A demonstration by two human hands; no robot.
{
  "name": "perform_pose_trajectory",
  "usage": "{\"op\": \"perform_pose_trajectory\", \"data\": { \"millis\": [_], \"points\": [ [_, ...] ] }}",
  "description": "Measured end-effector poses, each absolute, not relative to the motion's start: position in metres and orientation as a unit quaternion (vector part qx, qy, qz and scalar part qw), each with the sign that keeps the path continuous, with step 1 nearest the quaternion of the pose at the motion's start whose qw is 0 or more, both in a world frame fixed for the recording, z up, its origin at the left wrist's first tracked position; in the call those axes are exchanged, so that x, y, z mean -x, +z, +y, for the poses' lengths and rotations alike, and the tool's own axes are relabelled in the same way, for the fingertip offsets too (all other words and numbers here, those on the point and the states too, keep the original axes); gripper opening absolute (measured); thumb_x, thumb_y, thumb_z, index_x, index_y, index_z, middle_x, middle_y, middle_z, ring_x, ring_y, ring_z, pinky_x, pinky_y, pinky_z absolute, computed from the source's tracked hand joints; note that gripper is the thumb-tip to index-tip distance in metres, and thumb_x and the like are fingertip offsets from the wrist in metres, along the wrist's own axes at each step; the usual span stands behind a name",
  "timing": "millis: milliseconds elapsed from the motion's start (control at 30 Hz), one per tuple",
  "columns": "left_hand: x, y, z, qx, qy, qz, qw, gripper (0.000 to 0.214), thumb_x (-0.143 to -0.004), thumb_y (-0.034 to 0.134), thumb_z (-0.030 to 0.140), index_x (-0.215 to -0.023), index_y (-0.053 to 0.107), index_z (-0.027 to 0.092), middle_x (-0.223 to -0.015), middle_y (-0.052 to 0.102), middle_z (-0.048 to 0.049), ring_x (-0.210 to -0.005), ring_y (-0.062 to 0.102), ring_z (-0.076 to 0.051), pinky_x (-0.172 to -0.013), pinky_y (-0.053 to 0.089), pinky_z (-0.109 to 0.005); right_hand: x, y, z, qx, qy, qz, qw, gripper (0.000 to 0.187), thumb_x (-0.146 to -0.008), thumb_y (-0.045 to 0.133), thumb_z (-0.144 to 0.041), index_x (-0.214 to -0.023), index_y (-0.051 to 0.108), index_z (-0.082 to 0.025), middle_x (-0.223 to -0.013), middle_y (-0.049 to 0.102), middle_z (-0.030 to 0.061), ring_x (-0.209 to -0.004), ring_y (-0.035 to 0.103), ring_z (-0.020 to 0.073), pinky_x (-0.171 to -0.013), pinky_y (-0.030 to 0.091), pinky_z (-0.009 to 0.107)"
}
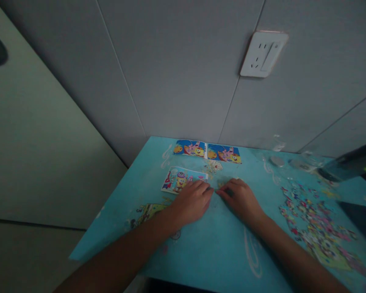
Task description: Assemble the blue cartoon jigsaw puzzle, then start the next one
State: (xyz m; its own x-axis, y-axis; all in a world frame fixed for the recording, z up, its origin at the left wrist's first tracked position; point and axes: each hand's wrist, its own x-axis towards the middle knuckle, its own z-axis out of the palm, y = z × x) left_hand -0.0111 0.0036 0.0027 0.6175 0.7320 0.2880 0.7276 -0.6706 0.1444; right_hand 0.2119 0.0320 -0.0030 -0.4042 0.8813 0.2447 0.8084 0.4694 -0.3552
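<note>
My left hand (pixel 195 200) rests over the right edge of a colourful cartoon picture card (pixel 178 179), with its fingers bent together. Close by on the right, my right hand (pixel 239 198) pinches thumb and forefinger, the fingertips of both hands nearly meeting. Whatever lies between the fingers is too small and dim to make out. Behind the hands is a small pale patterned paper (pixel 214 166). Two blue cartoon cards (pixel 224 153) lie side by side near the wall. A yellow cartoon figure (pixel 152 211) on the table is partly hidden by my left forearm.
Many small colourful cutout pieces (pixel 320 221) are spread at the right. Beyond them are a dark bottle-like object (pixel 350 160), a clear round container (pixel 277 160) and a flat black object (pixel 361 221). A grey wall with a socket (pixel 264 54) borders the blue table (pixel 213 252).
</note>
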Motion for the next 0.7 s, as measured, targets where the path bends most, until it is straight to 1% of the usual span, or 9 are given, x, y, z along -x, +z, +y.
{"op": "perform_pose_trajectory", "data": {
  "millis": [100,233,400,467,567,700],
  "points": [
    [0.009,0.004,0.005,-0.901,0.165,0.401,0.007,0.030,-0.099,0.050,0.027,-0.127,0.057,0.019,-0.122,0.061,-0.0089,-0.117,0.055,-0.025,-0.102,0.045,-0.046,-0.208,-0.003,0.039,0.506,0.072,-0.837,0.197,0.017,-0.093,0.064,-0.034,-0.087,0.073,-0.021,-0.087,0.068,0.0067,-0.087,0.062,0.0233,-0.083,0.048,0.036],
    [0.005,0.005,0.011,-0.902,0.172,0.395,0.010,0.033,-0.098,0.050,0.028,-0.129,0.055,0.018,-0.126,0.060,-0.0096,-0.119,0.054,-0.026,-0.103,0.042,-0.047,-0.207,-0.001,0.040,0.500,0.048,-0.843,0.191,0.019,-0.096,0.060,-0.034,-0.091,0.074,-0.022,-0.088,0.068,0.0074,-0.087,0.062,0.0240,-0.084,0.048,0.037],
    [0.006,0.004,0.017,-0.908,0.174,0.382,0.018,0.031,-0.098,0.052,0.031,-0.127,0.058,0.020,-0.124,0.062,-0.0081,-0.117,0.054,-0.025,-0.100,0.043,-0.044,-0.236,0.003,0.033,0.485,0.081,-0.841,0.224,0.025,-0.101,0.050,-0.033,-0.100,0.073,-0.022,-0.095,0.070,0.0076,-0.090,0.063,0.0232,-0.087,0.049,0.038],
    [0.007,0.004,0.017,-0.908,0.174,0.380,0.020,0.030,-0.098,0.052,0.032,-0.124,0.059,0.020,-0.123,0.063,-0.0070,-0.116,0.055,-0.025,-0.099,0.043,-0.044,-0.259,0.002,0.030,0.487,0.095,-0.836,0.234,0.025,-0.100,0.050,-0.033,-0.103,0.072,-0.022,-0.099,0.070,0.0078,-0.093,0.064,0.0234,-0.088,0.050,0.038],
    [0.006,0.003,0.018,-0.908,0.175,0.380,0.022,0.027,-0.099,0.051,0.031,-0.122,0.061,0.021,-0.124,0.064,-0.0062,-0.115,0.055,-0.025,-0.100,0.042,-0.046,-0.292,-0.003,0.027,0.499,0.107,-0.829,0.227,0.023,-0.098,0.052,-0.033,-0.104,0.072,-0.024,-0.102,0.071,0.0075,-0.096,0.065,0.0241,-0.090,0.051,0.039],
    [0.005,0.001,0.019,-0.908,0.175,0.380,0.028,0.029,-0.100,0.049,0.029,-0.125,0.060,0.021,-0.126,0.064,-0.0061,-0.115,0.055,-0.025,-0.098,0.044,-0.046,-0.314,-0.005,0.023,0.518,0.114,-0.818,0.224,0.024,-0.098,0.051,-0.034,-0.105,0.072,-0.025,-0.103,0.071,0.0075,-0.096,0.066,0.0245,-0.089,0.052,0.042]
  ]
}}
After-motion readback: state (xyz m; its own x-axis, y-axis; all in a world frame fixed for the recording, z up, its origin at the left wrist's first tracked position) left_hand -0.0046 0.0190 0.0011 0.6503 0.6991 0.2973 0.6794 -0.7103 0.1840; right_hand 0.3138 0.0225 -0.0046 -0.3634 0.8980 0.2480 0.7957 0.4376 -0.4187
